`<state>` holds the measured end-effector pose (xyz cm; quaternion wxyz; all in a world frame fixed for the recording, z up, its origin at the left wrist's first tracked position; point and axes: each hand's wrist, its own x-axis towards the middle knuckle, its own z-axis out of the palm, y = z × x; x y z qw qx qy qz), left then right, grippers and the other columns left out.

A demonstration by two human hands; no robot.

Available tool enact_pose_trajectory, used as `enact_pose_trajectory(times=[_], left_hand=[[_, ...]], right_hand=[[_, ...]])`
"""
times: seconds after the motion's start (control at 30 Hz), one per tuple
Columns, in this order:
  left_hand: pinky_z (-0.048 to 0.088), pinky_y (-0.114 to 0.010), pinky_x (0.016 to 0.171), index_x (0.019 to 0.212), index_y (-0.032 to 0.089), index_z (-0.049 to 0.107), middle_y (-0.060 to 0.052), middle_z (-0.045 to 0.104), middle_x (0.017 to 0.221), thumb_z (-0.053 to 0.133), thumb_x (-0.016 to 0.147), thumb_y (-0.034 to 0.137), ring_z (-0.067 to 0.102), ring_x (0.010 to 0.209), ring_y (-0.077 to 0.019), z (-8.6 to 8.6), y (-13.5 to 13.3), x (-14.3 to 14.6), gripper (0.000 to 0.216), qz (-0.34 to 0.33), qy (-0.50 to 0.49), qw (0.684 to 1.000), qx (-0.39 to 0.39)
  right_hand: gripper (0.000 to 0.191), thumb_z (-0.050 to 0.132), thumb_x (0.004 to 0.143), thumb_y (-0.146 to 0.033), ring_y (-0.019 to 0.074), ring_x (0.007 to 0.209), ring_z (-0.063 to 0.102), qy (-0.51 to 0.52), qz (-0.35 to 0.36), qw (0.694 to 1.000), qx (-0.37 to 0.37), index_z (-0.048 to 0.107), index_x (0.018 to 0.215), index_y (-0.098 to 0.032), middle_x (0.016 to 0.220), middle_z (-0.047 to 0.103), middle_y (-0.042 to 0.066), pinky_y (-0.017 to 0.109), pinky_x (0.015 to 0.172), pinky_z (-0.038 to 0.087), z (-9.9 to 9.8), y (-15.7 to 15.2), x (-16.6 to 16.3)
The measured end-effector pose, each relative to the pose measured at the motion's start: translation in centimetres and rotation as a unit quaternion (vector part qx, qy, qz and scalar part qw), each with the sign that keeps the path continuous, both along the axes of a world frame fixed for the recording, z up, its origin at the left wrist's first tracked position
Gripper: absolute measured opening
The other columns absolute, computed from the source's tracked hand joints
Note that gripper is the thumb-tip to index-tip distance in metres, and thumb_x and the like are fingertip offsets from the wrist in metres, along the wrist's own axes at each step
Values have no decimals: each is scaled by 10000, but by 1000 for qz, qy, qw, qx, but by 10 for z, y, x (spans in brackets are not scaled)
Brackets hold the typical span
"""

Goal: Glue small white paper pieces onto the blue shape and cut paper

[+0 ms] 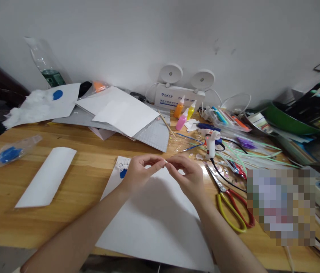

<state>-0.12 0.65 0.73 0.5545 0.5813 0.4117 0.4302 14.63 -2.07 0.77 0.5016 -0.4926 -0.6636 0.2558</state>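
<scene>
Above a large white sheet of paper point(160, 227), my left hand point(141, 170) and my right hand point(186, 174) meet fingertip to fingertip. Both are closed in a pinch on a tiny white piece point(165, 162), mostly covered by the fingers; its material is too small to make out. White crumbly bits point(122, 163) and a blue patch point(123, 173) show at the sheet's upper left corner, partly behind my left hand.
Scissors point(230, 204) with red and yellow handles and a white glue gun point(211, 144) lie to the right. A curled white paper strip point(46, 178) and a bag of blue material point(10, 154) are left. Small bottles point(181, 120) stand by an emergency light point(177, 96).
</scene>
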Motion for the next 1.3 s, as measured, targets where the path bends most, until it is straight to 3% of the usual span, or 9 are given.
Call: enact_pose_trajectory(times=[0.47, 0.57, 0.63, 0.7, 0.8, 0.87, 0.97, 1.17, 1.3], left_hand=[[450, -244, 666, 716, 163, 649, -32, 659, 721, 626, 657, 326, 588, 688, -134, 1, 3, 0, 174, 3, 34, 999, -13], [447, -243, 642, 721, 155, 634, -25, 644, 700, 643, 633, 319, 576, 653, -124, 1, 3, 1, 186, 21, 7, 998, -53], [440, -234, 625, 709, 154, 622, -14, 630, 674, 653, 621, 307, 561, 632, -111, 2, 3, 1, 180, 23, -19, 997, -73], [429, -217, 611, 686, 156, 614, 2, 615, 643, 657, 618, 292, 543, 613, -95, 3, 3, 2, 158, 18, -42, 995, -87], [413, -197, 603, 670, 162, 611, 19, 602, 622, 659, 622, 273, 523, 598, -75, 3, 3, 1, 130, 4, -66, 993, -102], [408, -197, 603, 676, 159, 612, 20, 597, 623, 660, 624, 269, 516, 597, -72, 3, 3, 1, 131, -2, -75, 991, -107], [405, -210, 604, 685, 148, 610, 11, 595, 629, 671, 612, 267, 510, 597, -78, 3, 3, 0, 152, -5, -87, 989, -119], [389, -201, 609, 674, 142, 622, 23, 563, 578, 687, 600, 244, 482, 570, -66, 9, 3, -3, 142, -8, -170, 967, -187], [375, -187, 634, 646, 156, 634, 52, 490, 514, 693, 603, 223, 420, 529, -38, 11, 4, -6, 100, -25, -282, 930, -236]], right_hand=[[99, 537, 762, -221, 120, 610, 533, -60, 16, 998, 7, 624, 739, -180, 701, 600, 22, 245, 567, 424, 5, 4, 9], [183, 487, 790, -281, 140, 615, 522, -73, -127, 989, 13, 599, 704, -164, 663, 582, 29, 263, 586, 415, 0, 14, 31], [207, 476, 784, -316, 163, 633, 510, -132, -296, 945, 34, 591, 729, -152, 670, 571, 42, 293, 628, 403, -7, 25, 54], [250, 487, 759, -329, 219, 781, 508, -228, -401, 887, 42, 585, 887, -138, 796, 584, 83, 359, 758, 360, -14, 36, 77], [482, 520, 703, -391, 294, 913, 459, -324, -452, 830, -35, 508, 1064, -72, 943, 555, 167, 406, 803, 306, -25, 51, 101], [442, 515, 695, -399, 315, 917, 450, -345, -441, 820, -121, 538, 1006, -86, 958, 550, 180, 422, 784, 298, -30, 59, 107], [315, 506, 702, -366, 336, 922, 440, -327, -427, 823, -184, 581, 865, -108, 907, 570, 176, 452, 758, 288, -35, 65, 107], [249, 463, 732, -325, 267, 829, 480, -270, -430, 850, -141, 573, 814, -118, 847, 587, 139, 398, 693, 336, -25, 64, 108], [306, 570, 653, -348, 154, 570, 472, -103, -363, 922, -91, 585, 846, -112, 670, 572, 33, 271, 522, 361, -7, 53, 111]])
